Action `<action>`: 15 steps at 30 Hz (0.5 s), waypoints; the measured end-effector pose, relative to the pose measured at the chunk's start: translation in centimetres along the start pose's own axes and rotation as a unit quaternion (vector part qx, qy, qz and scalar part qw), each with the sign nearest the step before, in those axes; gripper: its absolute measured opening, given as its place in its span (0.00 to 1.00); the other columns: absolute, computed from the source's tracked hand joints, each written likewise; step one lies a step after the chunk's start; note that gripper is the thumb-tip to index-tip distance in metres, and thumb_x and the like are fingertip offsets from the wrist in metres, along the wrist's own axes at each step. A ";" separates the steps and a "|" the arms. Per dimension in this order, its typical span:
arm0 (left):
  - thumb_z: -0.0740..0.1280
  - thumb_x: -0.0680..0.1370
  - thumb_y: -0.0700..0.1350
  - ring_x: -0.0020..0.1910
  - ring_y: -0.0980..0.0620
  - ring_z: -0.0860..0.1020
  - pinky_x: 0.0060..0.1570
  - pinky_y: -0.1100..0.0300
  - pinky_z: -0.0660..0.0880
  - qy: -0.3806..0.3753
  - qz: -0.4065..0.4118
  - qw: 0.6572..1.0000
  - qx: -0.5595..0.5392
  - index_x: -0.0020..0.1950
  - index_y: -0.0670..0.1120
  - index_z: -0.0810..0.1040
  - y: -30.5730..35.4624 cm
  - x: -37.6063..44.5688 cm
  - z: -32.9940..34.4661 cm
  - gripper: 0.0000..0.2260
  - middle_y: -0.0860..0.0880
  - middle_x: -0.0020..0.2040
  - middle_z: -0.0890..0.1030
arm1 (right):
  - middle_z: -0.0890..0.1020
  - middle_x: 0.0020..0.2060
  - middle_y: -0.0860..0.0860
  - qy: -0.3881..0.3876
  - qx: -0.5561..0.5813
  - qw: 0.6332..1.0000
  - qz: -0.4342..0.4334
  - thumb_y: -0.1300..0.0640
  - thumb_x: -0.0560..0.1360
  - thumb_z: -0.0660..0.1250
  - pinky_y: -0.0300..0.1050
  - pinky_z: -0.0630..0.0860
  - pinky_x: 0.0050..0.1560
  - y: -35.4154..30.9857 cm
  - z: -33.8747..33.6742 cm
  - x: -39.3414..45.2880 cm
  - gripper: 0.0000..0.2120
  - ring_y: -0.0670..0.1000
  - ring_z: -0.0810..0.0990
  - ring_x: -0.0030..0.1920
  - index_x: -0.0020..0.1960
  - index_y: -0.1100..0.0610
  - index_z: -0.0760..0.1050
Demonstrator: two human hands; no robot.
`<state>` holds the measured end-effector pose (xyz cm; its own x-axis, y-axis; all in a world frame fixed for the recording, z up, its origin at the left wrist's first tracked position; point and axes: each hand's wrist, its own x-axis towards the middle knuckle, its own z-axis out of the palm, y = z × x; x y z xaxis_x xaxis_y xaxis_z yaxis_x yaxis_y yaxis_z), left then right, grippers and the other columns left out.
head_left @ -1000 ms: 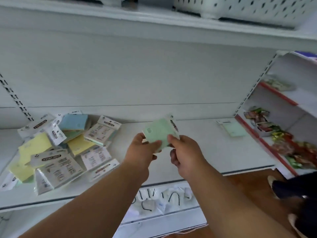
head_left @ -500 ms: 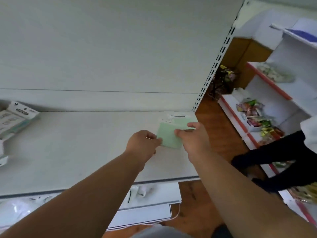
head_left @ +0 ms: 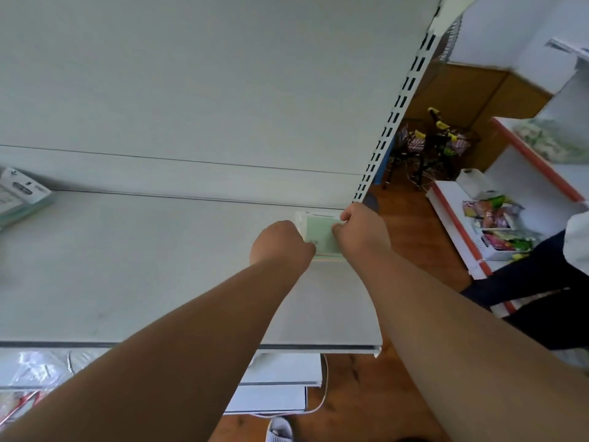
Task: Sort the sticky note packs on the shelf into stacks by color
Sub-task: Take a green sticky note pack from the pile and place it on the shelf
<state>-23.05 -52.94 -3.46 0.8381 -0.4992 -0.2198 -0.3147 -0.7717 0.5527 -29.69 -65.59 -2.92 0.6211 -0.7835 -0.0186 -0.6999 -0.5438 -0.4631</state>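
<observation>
Wide white shelf (head_left: 134, 275), bare across most of its width, backed by a pale panel and ended at the right by a slotted upright (head_left: 393, 121). Beyond it, a wooden floor (head_left: 411, 224) and a neighbouring shelf unit (head_left: 497, 199) with bright snack packets; part of another person in dark clothing at the far right edge.

At the far left edge, one corner of the unsorted packs (head_left: 19, 199), well apart from the hands. Judged deliberate: room kept between the mixed heap and the colour stacks.

In the shelf's back right corner, a green stack (head_left: 322, 237) of sticky note packs, square to the rear panel, probably so later packs could be lined up against it.

Left hand (head_left: 280, 240) at the stack's left edge, right hand (head_left: 363, 231) at its right edge and far corner. Fingers curled down onto the top green pack from both sides, seemingly to square it on the pack beneath; fingertips themselves hidden, so true grip versus mere press could not be told.
</observation>
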 end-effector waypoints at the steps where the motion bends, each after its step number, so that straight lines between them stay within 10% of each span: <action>1: 0.69 0.73 0.53 0.44 0.48 0.79 0.41 0.57 0.76 0.009 -0.001 1.000 -0.006 0.49 0.48 0.78 0.0 -0.2 0.0 0.11 0.51 0.44 0.81 | 0.80 0.51 0.54 0.007 -0.014 1.000 -0.012 0.57 0.75 0.65 0.44 0.70 0.42 -0.2 0.0 -0.1 0.10 0.54 0.76 0.47 0.56 0.54 0.73; 15: 0.63 0.76 0.51 0.44 0.53 0.78 0.43 0.58 0.76 0.121 -0.045 0.990 -0.050 0.52 0.53 0.78 -15.8 -4.5 -10.4 0.08 0.55 0.46 0.80 | 0.80 0.42 0.45 -0.040 0.082 0.978 -0.188 0.49 0.74 0.67 0.43 0.71 0.42 -15.9 5.3 -7.6 0.06 0.48 0.77 0.43 0.47 0.51 0.75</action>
<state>-17.27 -34.42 -2.85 0.9468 -0.3120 -0.0791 -0.1988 -0.7601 0.6186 -21.42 -49.34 -0.13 0.8538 -0.5077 0.1151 -0.3543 -0.7288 -0.5860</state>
